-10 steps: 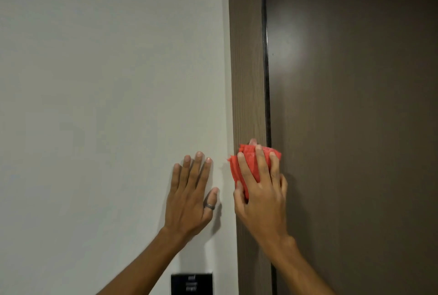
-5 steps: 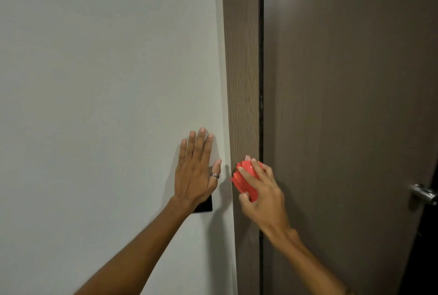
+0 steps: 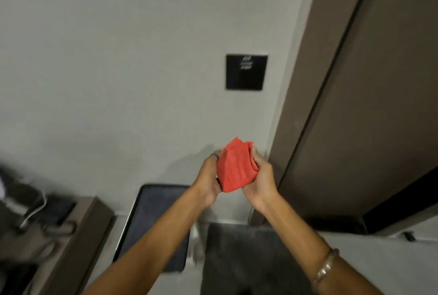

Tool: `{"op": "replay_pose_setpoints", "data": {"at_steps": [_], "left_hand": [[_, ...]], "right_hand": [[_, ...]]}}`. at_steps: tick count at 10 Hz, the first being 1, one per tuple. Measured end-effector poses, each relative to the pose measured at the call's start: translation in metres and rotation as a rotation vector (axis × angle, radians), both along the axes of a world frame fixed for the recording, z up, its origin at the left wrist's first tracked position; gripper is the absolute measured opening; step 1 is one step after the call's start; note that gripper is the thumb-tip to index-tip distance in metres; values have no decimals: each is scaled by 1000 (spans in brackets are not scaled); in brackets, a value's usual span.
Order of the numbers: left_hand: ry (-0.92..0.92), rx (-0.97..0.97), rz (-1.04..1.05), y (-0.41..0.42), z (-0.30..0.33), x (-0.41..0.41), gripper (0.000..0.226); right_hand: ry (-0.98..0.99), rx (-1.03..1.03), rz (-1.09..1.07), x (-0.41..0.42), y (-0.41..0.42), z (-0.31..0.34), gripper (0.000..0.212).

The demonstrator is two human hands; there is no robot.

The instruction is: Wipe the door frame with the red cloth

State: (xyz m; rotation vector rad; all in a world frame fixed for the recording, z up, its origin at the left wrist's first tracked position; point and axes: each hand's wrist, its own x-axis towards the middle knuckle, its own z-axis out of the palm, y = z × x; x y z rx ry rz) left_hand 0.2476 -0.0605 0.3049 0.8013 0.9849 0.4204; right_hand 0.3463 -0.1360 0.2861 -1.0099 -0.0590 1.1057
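A folded red cloth [image 3: 235,168] is held in front of the white wall, away from the frame. My left hand [image 3: 208,177] grips its left side; a ring shows on one finger. My right hand [image 3: 259,178] grips its right side, with a bracelet on that wrist. The brown door frame [image 3: 308,76] runs diagonally to the right of the cloth, a short gap apart. Beside the frame lies the darker brown door [image 3: 369,105].
A black wall switch panel [image 3: 246,72] is above the hands. Below are a dark tray-like object [image 3: 151,219] leaning at the wall, a dark mat [image 3: 248,254] on the floor, and a brown ledge [image 3: 78,235] with cables at the left.
The view has tilted down. My right hand left the door frame with the cloth, my left hand came off the wall, and both now hold the cloth together.
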Motion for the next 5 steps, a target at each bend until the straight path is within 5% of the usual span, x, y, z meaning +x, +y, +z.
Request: {"op": "replay_pose_setpoints", "data": {"at_steps": [1,2,5], "left_hand": [[219,-95,72,9,-77,-63,14],[366,-54,35,17,-120,-101,21],[719,167,79,73,-253,-181,29]], "right_hand": [[-109,-385,162,-50,16,-84,45],[-74,-540,339,-79,26,-130,36],[-216,-754,514,-167,91,-251,33]]}}
